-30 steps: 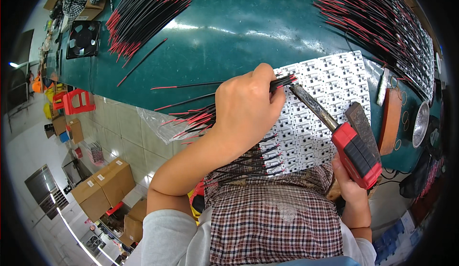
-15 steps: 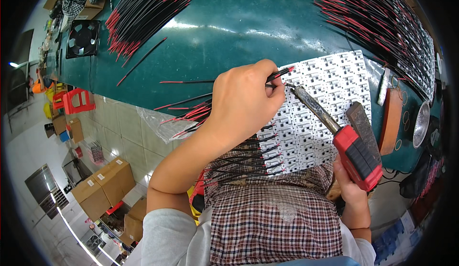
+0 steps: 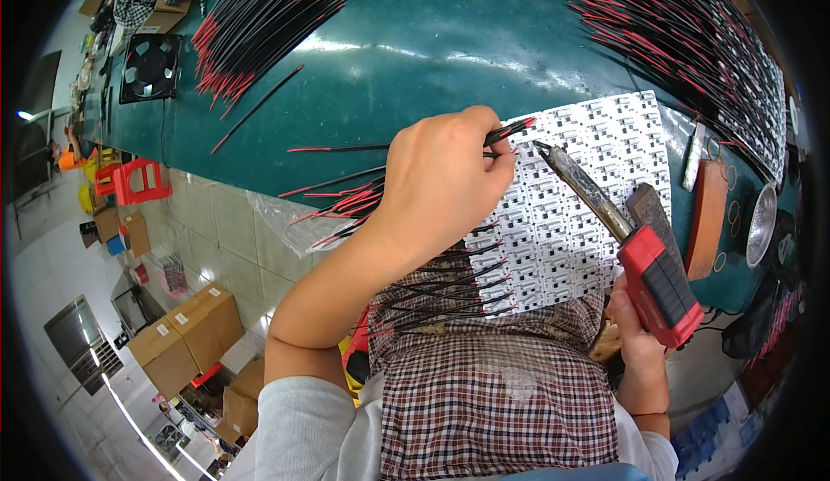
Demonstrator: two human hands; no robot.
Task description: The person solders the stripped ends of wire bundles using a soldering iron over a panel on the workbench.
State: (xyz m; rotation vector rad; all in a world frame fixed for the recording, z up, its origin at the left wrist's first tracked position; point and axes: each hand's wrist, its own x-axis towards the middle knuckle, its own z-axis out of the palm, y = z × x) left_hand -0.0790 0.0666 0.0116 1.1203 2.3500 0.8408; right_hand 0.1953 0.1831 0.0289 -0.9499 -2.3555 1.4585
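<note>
My left hand (image 3: 450, 170) pinches a few thin black wires with red ends (image 3: 510, 133) over the top left edge of a white circuit board panel (image 3: 596, 161). My right hand (image 3: 638, 334) grips a red and black soldering iron (image 3: 661, 286). The iron's dark tip hovers over the panel, a short way right of the left fingertips. More black wires (image 3: 493, 273) stick out in a row from the panel's left edge, over my checked apron (image 3: 501, 394). Other loose wires (image 3: 346, 200) reach out from behind my left wrist.
A big bundle of black and red wires (image 3: 268, 27) lies on the green table (image 3: 450, 57), a small black fan (image 3: 150, 68) beyond its left side. At right are wired panels (image 3: 752, 92), a dark block (image 3: 657, 222), a reddish-brown bar (image 3: 707, 222) and a metal bowl (image 3: 761, 224).
The soldering iron has shifted right and slightly down, its tip drawing away from the wires at my left fingertips. My left hand has barely moved.
</note>
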